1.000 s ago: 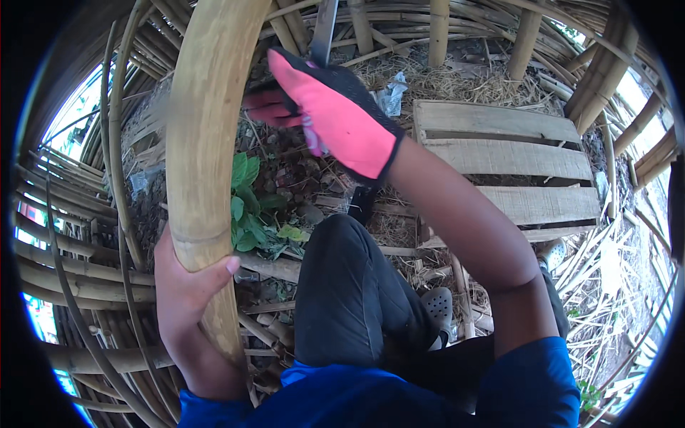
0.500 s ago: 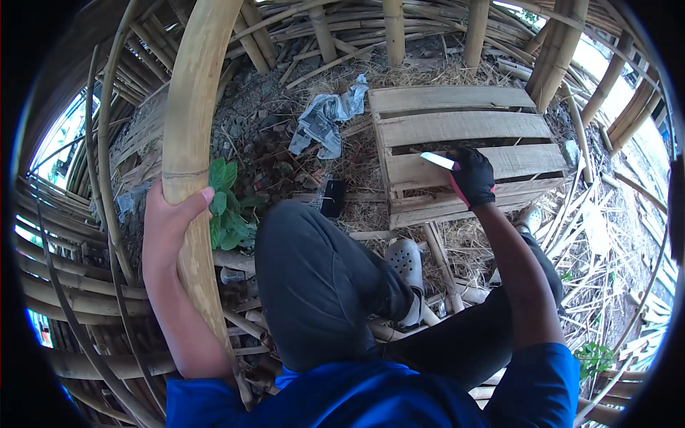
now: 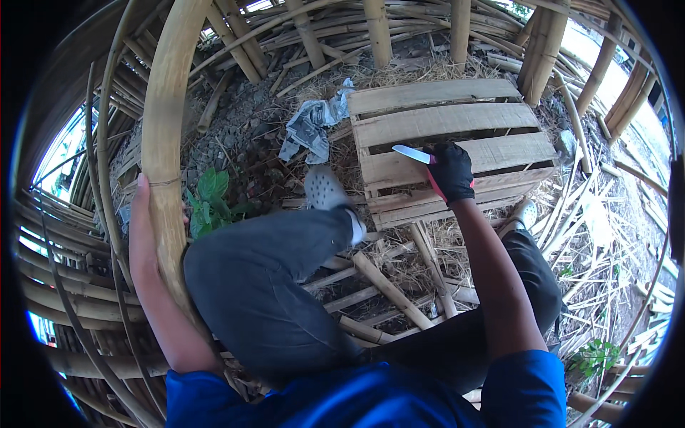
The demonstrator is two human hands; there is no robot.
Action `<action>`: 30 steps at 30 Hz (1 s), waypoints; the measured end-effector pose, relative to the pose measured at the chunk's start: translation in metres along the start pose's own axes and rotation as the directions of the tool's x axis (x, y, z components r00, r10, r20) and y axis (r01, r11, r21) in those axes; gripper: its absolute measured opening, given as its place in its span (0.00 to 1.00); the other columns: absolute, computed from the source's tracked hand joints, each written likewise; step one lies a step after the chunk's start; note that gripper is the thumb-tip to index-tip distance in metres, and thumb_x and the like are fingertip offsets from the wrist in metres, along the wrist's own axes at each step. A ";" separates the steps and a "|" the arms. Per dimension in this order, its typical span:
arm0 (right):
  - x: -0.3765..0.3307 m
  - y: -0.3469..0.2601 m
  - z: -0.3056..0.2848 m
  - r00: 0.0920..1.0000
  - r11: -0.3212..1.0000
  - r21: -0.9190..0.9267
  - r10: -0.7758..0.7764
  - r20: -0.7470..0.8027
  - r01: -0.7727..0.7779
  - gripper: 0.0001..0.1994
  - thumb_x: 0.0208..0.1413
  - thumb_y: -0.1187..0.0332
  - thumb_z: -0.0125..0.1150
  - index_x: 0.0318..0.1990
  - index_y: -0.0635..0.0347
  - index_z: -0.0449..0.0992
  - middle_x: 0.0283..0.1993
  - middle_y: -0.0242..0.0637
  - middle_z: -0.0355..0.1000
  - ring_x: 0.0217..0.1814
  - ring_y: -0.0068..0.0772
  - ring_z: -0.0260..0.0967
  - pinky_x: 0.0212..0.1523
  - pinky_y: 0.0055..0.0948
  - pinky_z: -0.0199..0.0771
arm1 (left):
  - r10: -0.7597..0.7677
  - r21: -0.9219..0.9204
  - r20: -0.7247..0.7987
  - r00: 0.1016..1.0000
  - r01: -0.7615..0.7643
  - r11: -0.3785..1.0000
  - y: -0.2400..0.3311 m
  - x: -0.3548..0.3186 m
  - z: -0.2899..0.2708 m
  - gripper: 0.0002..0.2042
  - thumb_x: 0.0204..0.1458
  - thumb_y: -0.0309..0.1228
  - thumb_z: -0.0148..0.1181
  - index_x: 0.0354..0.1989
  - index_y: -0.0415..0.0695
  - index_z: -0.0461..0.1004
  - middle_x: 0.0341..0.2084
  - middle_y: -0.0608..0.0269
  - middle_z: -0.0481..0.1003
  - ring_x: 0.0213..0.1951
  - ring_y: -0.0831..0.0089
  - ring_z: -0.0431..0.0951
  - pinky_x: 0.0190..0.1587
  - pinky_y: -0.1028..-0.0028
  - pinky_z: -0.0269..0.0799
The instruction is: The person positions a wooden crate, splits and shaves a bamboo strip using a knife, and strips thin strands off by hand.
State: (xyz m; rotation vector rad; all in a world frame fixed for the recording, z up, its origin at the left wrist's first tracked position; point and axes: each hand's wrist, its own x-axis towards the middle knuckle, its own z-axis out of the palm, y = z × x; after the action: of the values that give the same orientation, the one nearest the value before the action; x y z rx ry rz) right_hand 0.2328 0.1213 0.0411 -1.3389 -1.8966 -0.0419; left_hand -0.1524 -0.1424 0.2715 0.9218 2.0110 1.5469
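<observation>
On the left, my bare left hand is around a thick bamboo pole. One finger lies up along the pole's left side, and a bit of fingertip shows at its right edge; the rest is hidden behind it. My right hand, in a black and red glove, is closed on a knife. Its pale blade points left, over the slatted wooden crate. The handle is mostly covered by the glove.
Crumpled newspaper lies left of the crate. A leafy green plant grows beside the pole. Bamboo posts and stacked poles stand at the back. My left shoe is near the crate; bamboo pieces and straw cover the ground.
My left leg has swung, bringing the left shoe forward beside the crate. The left thumb no longer crosses the pole's front. The pole's upper part appears further left; the knife stays held.
</observation>
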 end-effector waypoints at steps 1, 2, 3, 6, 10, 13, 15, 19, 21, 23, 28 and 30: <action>0.001 0.000 -0.003 1.000 1.000 -0.021 -0.020 0.007 0.020 0.14 0.54 0.58 0.61 0.23 0.57 0.81 0.26 0.48 0.74 0.33 0.53 0.73 0.36 0.48 0.71 | 0.010 0.025 -0.030 1.000 -0.009 1.000 -0.002 0.001 0.002 0.31 0.57 0.63 0.44 0.42 0.42 0.72 0.22 0.63 0.73 0.23 0.75 0.74 0.27 0.74 0.70; 0.000 0.000 -0.003 1.000 1.000 -0.024 -0.013 0.000 0.013 0.14 0.54 0.58 0.61 0.23 0.57 0.81 0.26 0.48 0.74 0.33 0.53 0.73 0.36 0.48 0.71 | 0.021 0.049 -0.060 0.998 -0.018 0.999 -0.003 0.002 0.002 0.32 0.57 0.64 0.43 0.41 0.42 0.73 0.21 0.63 0.73 0.21 0.75 0.74 0.25 0.75 0.69; 0.000 -0.005 -0.001 0.999 0.999 -0.020 -0.036 -0.017 0.036 0.14 0.54 0.58 0.61 0.22 0.57 0.81 0.25 0.48 0.74 0.32 0.53 0.73 0.36 0.48 0.71 | 0.034 0.056 -0.064 0.997 -0.030 0.998 0.001 -0.002 -0.004 0.32 0.57 0.64 0.43 0.41 0.42 0.73 0.21 0.63 0.73 0.21 0.75 0.74 0.25 0.75 0.69; 0.001 -0.014 0.001 0.999 0.998 -0.036 -0.051 -0.014 0.050 0.14 0.53 0.59 0.60 0.22 0.56 0.81 0.25 0.48 0.74 0.31 0.53 0.73 0.34 0.47 0.70 | 0.012 0.173 -0.041 0.999 -0.005 0.985 0.002 -0.005 -0.017 0.32 0.60 0.61 0.42 0.44 0.39 0.72 0.29 0.57 0.76 0.31 0.72 0.78 0.35 0.72 0.73; -0.005 0.003 -0.004 0.999 0.994 -0.102 -0.032 0.014 0.033 0.13 0.52 0.60 0.60 0.22 0.57 0.82 0.25 0.48 0.74 0.30 0.53 0.72 0.34 0.48 0.70 | 0.687 0.487 -0.090 0.721 -0.570 0.662 -0.011 -0.007 0.012 0.22 0.62 0.45 0.48 0.48 0.36 0.70 0.48 0.47 0.73 0.54 0.64 0.72 0.58 0.66 0.63; -0.002 0.008 0.004 0.999 0.993 -0.114 -0.004 0.047 0.010 0.13 0.51 0.60 0.60 0.22 0.58 0.81 0.24 0.49 0.73 0.30 0.53 0.72 0.35 0.48 0.70 | 0.928 0.272 -0.055 0.369 -0.888 0.370 -0.023 -0.051 0.060 0.15 0.57 0.31 0.53 0.49 0.35 0.70 0.54 0.49 0.70 0.61 0.58 0.67 0.64 0.60 0.58; 0.006 -0.005 -0.004 0.988 0.982 -0.186 0.013 0.152 0.016 0.14 0.51 0.60 0.59 0.23 0.59 0.81 0.25 0.49 0.74 0.32 0.53 0.73 0.38 0.47 0.72 | 0.831 -0.063 0.218 0.512 -0.842 0.535 -0.036 -0.066 0.101 0.15 0.57 0.29 0.50 0.51 0.35 0.69 0.55 0.51 0.70 0.61 0.55 0.67 0.63 0.59 0.58; 0.024 -0.018 -0.028 0.917 0.972 -0.209 0.175 0.359 -0.104 0.16 0.52 0.57 0.57 0.24 0.59 0.81 0.28 0.50 0.75 0.36 0.53 0.75 0.42 0.46 0.74 | 0.316 0.006 0.666 0.676 -0.429 0.903 -0.078 -0.001 0.190 0.18 0.60 0.31 0.52 0.56 0.34 0.65 0.57 0.44 0.66 0.63 0.58 0.65 0.65 0.58 0.58; 0.030 -0.022 -0.053 0.771 0.982 -0.161 0.174 0.612 -0.094 0.18 0.53 0.53 0.56 0.27 0.60 0.82 0.31 0.50 0.77 0.39 0.53 0.76 0.46 0.45 0.75 | 0.265 0.028 0.694 0.669 -0.393 0.919 -0.098 0.033 0.233 0.21 0.61 0.34 0.53 0.57 0.33 0.64 0.57 0.44 0.67 0.62 0.59 0.66 0.62 0.60 0.62; 0.026 -0.019 -0.056 0.748 0.972 -0.219 0.206 0.631 -0.083 0.20 0.55 0.50 0.56 0.30 0.60 0.82 0.34 0.50 0.77 0.41 0.53 0.76 0.46 0.44 0.75 | 0.228 0.101 0.601 0.766 -0.355 0.929 -0.121 0.067 0.273 0.23 0.60 0.39 0.53 0.54 0.30 0.66 0.54 0.38 0.69 0.59 0.53 0.70 0.60 0.65 0.65; 0.029 -0.012 -0.065 0.698 0.981 -0.183 0.177 0.694 -0.068 0.20 0.57 0.52 0.54 0.30 0.61 0.80 0.34 0.50 0.77 0.41 0.53 0.75 0.45 0.44 0.75 | -0.126 0.032 0.633 0.763 0.137 0.990 -0.159 0.098 0.332 0.23 0.57 0.48 0.57 0.44 0.36 0.70 0.40 0.54 0.73 0.42 0.70 0.73 0.43 0.66 0.68; 0.033 -0.019 -0.063 0.758 0.989 -0.116 0.147 0.635 -0.095 0.19 0.57 0.51 0.57 0.34 0.61 0.79 0.35 0.49 0.76 0.41 0.53 0.74 0.44 0.44 0.74 | -0.166 -0.045 0.633 0.756 0.251 0.967 -0.186 0.094 0.335 0.22 0.56 0.49 0.58 0.43 0.39 0.70 0.39 0.56 0.73 0.41 0.70 0.73 0.43 0.65 0.68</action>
State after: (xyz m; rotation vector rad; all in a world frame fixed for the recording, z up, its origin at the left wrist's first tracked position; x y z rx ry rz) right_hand 0.2498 0.1111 0.1117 -1.6714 -2.3771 0.4802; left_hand -0.0293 0.1211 0.0051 0.9590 1.4531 1.0369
